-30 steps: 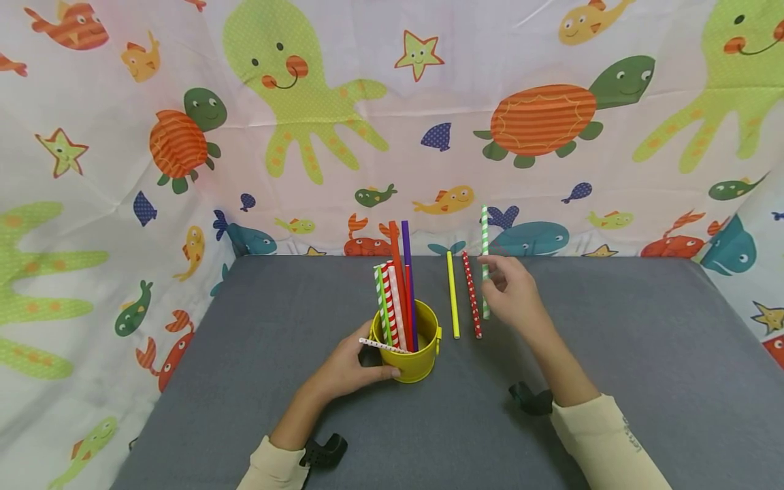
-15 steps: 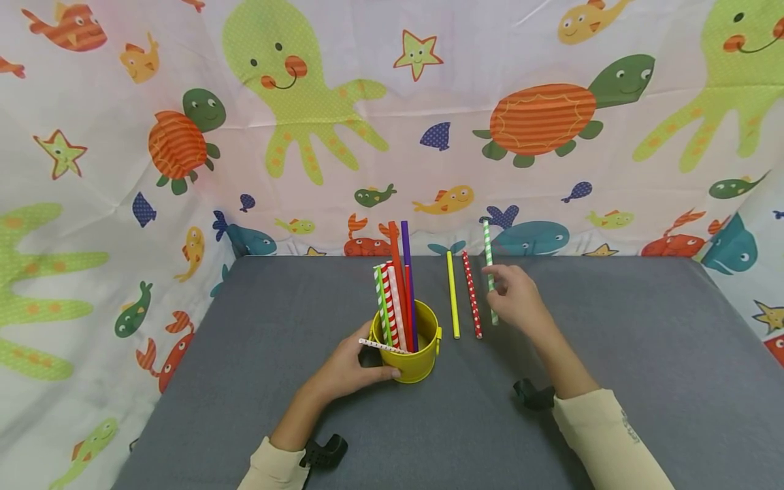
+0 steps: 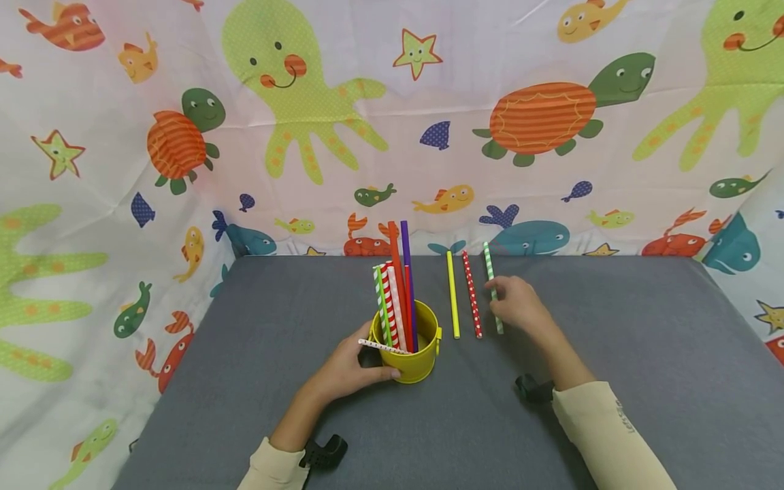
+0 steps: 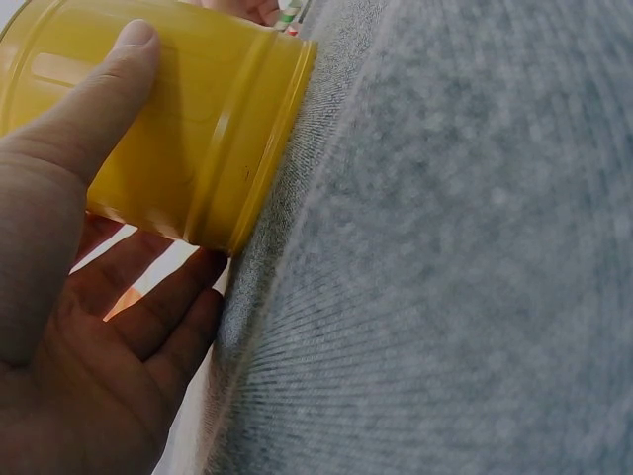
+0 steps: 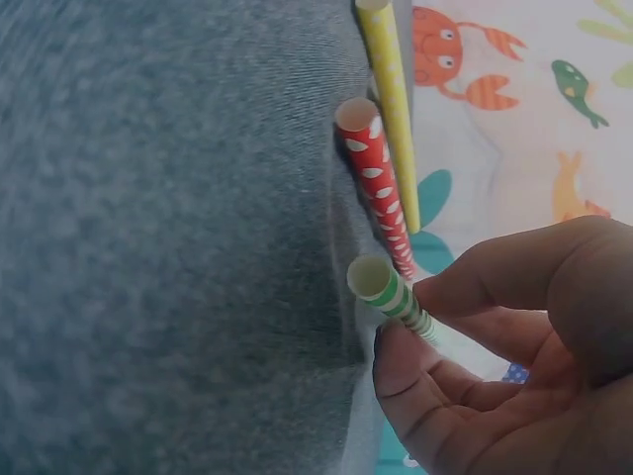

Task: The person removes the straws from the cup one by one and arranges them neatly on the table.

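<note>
My left hand (image 3: 350,367) holds the yellow bucket (image 3: 416,364) from its left side, with the thumb across the front wall in the left wrist view. Several paper straws lean in the bucket, among them a purple straw (image 3: 407,252) and an orange-red straw (image 3: 395,239); a white dotted straw (image 3: 381,346) lies slanted at the rim. My right hand (image 3: 519,303) pinches a green-and-white striped straw (image 5: 396,297) between thumb and fingers, low over the grey cloth. Left of it lie a red straw with white spots (image 3: 471,294) and a yellow straw (image 3: 452,294), roughly parallel.
Grey cloth (image 3: 588,354) covers the table. Behind and at the sides hangs a white curtain (image 3: 453,102) printed with sea animals, meeting the table's far edge. A black wrist strap (image 3: 327,452) sits at the left wrist, another black strap (image 3: 534,389) at the right.
My right hand has come down and slightly right, toward me, lowering the green-striped straw beside the red spotted one. My left hand and the bucket stay where they were.
</note>
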Available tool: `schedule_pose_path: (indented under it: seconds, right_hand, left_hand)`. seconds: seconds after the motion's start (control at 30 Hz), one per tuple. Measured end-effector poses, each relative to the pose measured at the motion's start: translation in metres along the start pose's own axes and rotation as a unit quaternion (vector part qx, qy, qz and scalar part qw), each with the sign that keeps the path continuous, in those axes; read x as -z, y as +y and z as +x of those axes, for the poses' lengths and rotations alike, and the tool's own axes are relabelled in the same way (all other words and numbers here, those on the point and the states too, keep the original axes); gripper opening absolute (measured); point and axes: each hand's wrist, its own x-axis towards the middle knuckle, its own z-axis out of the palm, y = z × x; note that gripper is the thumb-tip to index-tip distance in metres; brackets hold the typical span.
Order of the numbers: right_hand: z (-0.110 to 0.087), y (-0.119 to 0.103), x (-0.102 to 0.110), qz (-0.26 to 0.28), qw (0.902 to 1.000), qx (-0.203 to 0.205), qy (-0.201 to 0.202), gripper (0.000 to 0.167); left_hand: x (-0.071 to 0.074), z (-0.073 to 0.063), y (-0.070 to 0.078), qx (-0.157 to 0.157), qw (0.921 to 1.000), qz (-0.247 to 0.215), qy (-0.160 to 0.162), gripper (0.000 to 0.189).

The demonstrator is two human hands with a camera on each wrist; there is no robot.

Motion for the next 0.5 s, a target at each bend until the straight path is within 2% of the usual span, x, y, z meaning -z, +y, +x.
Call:
schedule_pose_path:
  seconds: [0.2,0.5]
  right_hand:
    - [0.0011,0.0029,-0.0037,-0.006,0.9999,-0.008,-0.013,0.038]
    - [0.0015,0.0041,-0.0083,-0.019,0.9998,-0.002,-0.006,0.036]
  left_hand:
    - [0.0001,-0.0002,0.0003,0.0,1.0,0.001,0.001,0.089]
    - [0.0005,-0.0006,0.0009,0.0,1.0,0.0,0.0,0.089]
